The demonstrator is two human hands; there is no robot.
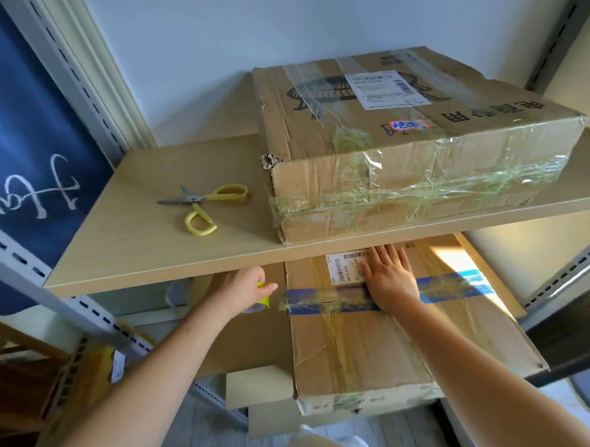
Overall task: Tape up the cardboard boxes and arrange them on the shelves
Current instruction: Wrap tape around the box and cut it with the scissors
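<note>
Right hand [391,280] flat, fingers straight and spread, pressing the blue tape strip [326,300] on the lower box [375,347], which lies on the lower shelf; left hand [252,286] curls round a tape roll [263,299] beside that box; second taped box [411,142] and yellow scissors [202,204] on upper shelf [137,249].

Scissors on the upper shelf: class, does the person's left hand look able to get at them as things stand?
Probably yes, but not at once. The scissors lie in the open on the upper shelf, with nothing over them. The left hand is below the shelf, holding something yellow.
</note>
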